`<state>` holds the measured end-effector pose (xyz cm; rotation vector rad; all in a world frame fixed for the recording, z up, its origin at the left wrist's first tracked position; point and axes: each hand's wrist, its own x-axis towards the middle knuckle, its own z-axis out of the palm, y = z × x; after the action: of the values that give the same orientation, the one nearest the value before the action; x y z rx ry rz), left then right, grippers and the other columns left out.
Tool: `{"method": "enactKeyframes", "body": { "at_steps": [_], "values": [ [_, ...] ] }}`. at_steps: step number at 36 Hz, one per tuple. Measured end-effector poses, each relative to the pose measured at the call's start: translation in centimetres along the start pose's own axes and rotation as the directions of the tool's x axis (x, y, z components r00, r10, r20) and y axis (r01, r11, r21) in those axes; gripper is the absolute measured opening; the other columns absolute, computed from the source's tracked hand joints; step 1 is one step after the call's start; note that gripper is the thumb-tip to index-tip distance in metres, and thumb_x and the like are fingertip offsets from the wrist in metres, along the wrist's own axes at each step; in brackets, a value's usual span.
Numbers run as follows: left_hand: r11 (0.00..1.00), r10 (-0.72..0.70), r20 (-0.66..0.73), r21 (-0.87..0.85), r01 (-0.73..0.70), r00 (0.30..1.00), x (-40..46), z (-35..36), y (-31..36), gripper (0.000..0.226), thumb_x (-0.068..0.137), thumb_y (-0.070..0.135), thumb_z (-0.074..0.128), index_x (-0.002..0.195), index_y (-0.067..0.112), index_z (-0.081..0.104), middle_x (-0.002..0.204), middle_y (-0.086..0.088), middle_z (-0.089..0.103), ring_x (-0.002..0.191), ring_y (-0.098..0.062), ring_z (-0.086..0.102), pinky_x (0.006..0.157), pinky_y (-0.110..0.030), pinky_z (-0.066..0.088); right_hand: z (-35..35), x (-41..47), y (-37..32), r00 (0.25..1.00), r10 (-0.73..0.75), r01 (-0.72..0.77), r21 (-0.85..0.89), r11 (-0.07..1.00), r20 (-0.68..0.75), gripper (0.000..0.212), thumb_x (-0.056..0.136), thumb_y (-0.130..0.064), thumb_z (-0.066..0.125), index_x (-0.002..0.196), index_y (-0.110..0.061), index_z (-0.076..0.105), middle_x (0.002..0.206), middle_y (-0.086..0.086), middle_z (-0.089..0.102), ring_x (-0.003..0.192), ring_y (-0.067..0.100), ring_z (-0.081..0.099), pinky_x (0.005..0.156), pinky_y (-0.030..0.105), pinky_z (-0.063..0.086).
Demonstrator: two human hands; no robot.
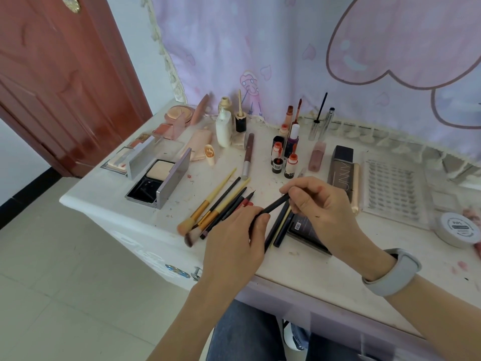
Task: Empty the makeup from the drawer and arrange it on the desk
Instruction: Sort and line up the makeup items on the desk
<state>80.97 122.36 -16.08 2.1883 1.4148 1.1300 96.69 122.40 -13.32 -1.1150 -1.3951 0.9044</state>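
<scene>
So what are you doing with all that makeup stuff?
A person is sorting makeup on a white desk. Both hands hold one thin black pencil: the left hand grips its lower end and the right hand pinches its upper end. Just left of them, brushes and pencils lie side by side in a row. Little bottles stand together farther back, and an open compact sits on the left.

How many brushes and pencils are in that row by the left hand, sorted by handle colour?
Row left of the left hand:
Yellow-handled brushes: 2
Black pencils or liners: 3, though they overlap
Red pencil: 1, mostly hidden
Total: 6
Not counted: the black pencil held in both hands.
</scene>
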Motion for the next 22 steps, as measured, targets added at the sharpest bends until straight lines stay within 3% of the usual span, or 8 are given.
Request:
{"method": "enactKeyframes", "body": {
  "at_steps": [6, 10, 13, 15, 18, 20, 22],
  "values": [
    [0.999, 0.023, -0.042, 0.039, -0.022, 0.999, 0.2, -0.3, 0.4, 0.024, 0.090, 0.037, 0.043, 0.088, 0.025, 0.064, 0.052, 0.023, 0.035, 0.041, 0.008, 0.035, 0.037, -0.012, 0.033, 0.2, 0.0, 0.1, 1.000, -0.001, 0.001, 0.015, 1.000, 0.019, 0.014, 0.084, -0.023, 0.051, 0.086, -0.024, 0.065, 0.061, -0.005, 0.053, 0.060, 0.007, 0.048, 0.061, 0.020, 0.044],
    [0.999, 0.026, -0.057, 0.046, -0.023, 0.998, 0.2, -0.2, 0.4, 0.028, 0.089, 0.040, 0.043, 0.089, 0.024, 0.067, 0.050, 0.017, 0.043, 0.039, -0.005, 0.040, 0.035, -0.017, 0.036, 0.1, 0.0, 0.3, 1.000, -0.018, 0.018, -0.038, 0.999, 0.003, 0.027, 0.091, -0.004, 0.050, 0.085, -0.025, 0.064, 0.063, -0.005, 0.052, 0.061, 0.007, 0.047, 0.061, 0.020, 0.044],
    [0.999, 0.009, -0.038, 0.032, -0.008, 0.999, 0.3, -0.1, 0.4, 0.025, 0.089, 0.043, 0.050, 0.089, 0.026, 0.068, 0.048, 0.009, 0.053, 0.042, -0.012, 0.049, 0.037, -0.025, 0.042, 0.0, 0.1, 0.2, 0.999, -0.033, 0.032, -0.054, 0.998, -0.020, 0.029, 0.092, -0.002, 0.049, 0.085, -0.025, 0.063, 0.064, -0.007, 0.052, 0.062, 0.007, 0.047, 0.062, 0.019, 0.044],
    [0.999, 0.009, -0.028, 0.034, -0.008, 1.000, 0.3, -0.3, 0.4, 0.027, 0.090, 0.045, 0.048, 0.091, 0.028, 0.068, 0.049, 0.007, 0.054, 0.054, -0.015, 0.054, 0.038, -0.022, 0.041, -0.1, 0.1, 0.0, 0.998, -0.058, 0.057, -0.062, 0.996, -0.017, 0.026, 0.091, -0.004, 0.049, 0.086, -0.025, 0.063, 0.063, -0.008, 0.054, 0.062, 0.005, 0.047, 0.062, 0.018, 0.044],
    [0.999, -0.048, 0.065, 0.019, 0.047, 0.997, 0.4, -0.6, 0.3, 0.040, 0.088, 0.058, 0.039, 0.112, 0.033, 0.059, 0.054, 0.008, 0.054, 0.076, -0.002, 0.054, 0.043, -0.017, 0.039, -0.6, 0.4, -0.5, 0.998, -0.062, 0.063, -0.043, 0.997, 0.006, 0.015, 0.089, -0.017, 0.052, 0.089, -0.024, 0.065, 0.064, -0.010, 0.057, 0.062, 0.004, 0.050, 0.062, 0.016, 0.045],
    [0.995, -0.098, 0.116, 0.012, 0.098, 0.988, 0.3, -0.6, 0.0, 0.042, 0.087, 0.058, 0.039, 0.121, 0.035, 0.048, 0.060, 0.012, 0.053, 0.079, 0.008, 0.052, 0.049, -0.010, 0.034, -1.1, 0.9, -0.6, 0.999, -0.026, 0.025, -0.022, 0.999, -0.044, 0.013, 0.087, -0.024, 0.052, 0.089, -0.021, 0.065, 0.061, -0.013, 0.057, 0.058, 0.003, 0.048, 0.058, 0.013, 0.043],
    [0.989, -0.149, 0.160, 0.013, 0.149, 0.976, 0.2, -0.6, -0.4, 0.035, 0.089, 0.045, 0.045, 0.121, 0.033, 0.042, 0.069, 0.019, 0.051, 0.073, 0.010, 0.053, 0.051, -0.007, 0.034, -1.7, 1.5, -0.3, 0.989, 0.008, -0.006, 0.015, 1.000, -0.147, 0.014, 0.090, -0.016, 0.052, 0.088, -0.018, 0.066, 0.056, -0.012, 0.054, 0.054, 0.004, 0.045, 0.055, 0.013, 0.039]
  ]
}}
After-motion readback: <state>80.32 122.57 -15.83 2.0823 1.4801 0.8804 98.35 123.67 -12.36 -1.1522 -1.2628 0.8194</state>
